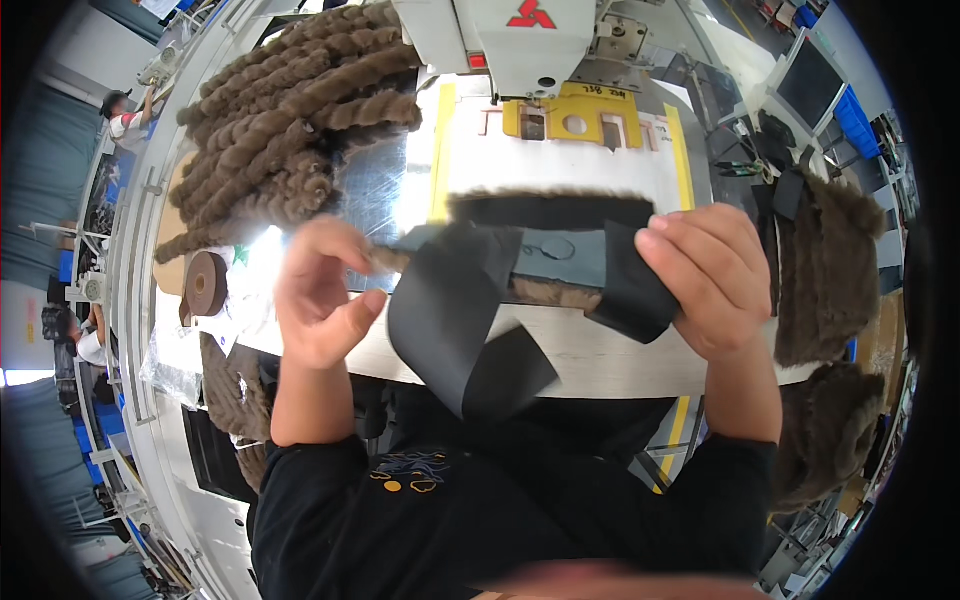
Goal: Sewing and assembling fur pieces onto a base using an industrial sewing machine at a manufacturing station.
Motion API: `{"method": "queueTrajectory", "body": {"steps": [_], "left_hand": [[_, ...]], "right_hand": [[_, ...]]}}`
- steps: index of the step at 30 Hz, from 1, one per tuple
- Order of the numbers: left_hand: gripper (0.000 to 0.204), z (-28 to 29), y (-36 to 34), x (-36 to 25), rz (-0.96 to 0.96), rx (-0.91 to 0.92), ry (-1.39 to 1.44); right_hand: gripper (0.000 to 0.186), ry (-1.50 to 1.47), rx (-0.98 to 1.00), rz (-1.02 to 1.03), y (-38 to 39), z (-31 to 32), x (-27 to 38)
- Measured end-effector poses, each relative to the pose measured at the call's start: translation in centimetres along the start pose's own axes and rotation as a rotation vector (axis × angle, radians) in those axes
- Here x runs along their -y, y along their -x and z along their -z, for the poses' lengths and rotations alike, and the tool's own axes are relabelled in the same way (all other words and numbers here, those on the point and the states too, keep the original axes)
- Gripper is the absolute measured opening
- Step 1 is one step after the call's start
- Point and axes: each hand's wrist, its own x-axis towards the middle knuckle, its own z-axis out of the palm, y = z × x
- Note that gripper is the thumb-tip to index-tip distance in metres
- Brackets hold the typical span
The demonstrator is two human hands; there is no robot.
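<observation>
Black strip (pixel 440 315), looped | right hand (pixel 715 275) gripping it | left hand (pixel 325 295): thumb and fingers parted

We look steeply down through one wide fisheye lens worn on the head, the left of a pair, facing forward over the shirt (pixel 540 500). The left hand (pixel 322 290) and right hand (pixel 715 280) sit close below us, mid-picture; the white machine head (pixel 525 50) stands beyond, cut by the upper edge. The table's (pixel 630 365) near edge bows, and distant curtains (pixel 45 200) bend along the dark rim.
</observation>
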Motion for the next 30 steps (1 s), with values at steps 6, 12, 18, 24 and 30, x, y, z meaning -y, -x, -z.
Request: {"method": "queueTrajectory", "body": {"steps": [6,12,18,24,30], "left_hand": [[0.077,-4.1,-4.0,-4.8,-0.11,0.191,-0.597],[0.038,-5.3,-4.1,-2.5,-0.18,0.299,-0.506],[0.042,-5.0,-6.0,-8.7,-0.157,0.408,-0.335],[0.033,-5.0,-9.2,-7.2,-0.116,0.516,-0.358],[0.027,-7.2,-8.6,4.3,0.437,0.553,-0.308]], "right_hand": [[0.031,0.034,0.01,0.082,0.1,0.5,0.4],[0.031,0.036,0.066,0.043,-0.8,2.7,2.4],[0.025,-0.244,0.036,-0.089,-1.6,6.7,3.9],[0.024,-0.54,0.22,-0.505,-1.6,7.3,1.8],[0.022,-0.737,0.554,-0.998,5.2,-1.3,-3.1]]}}
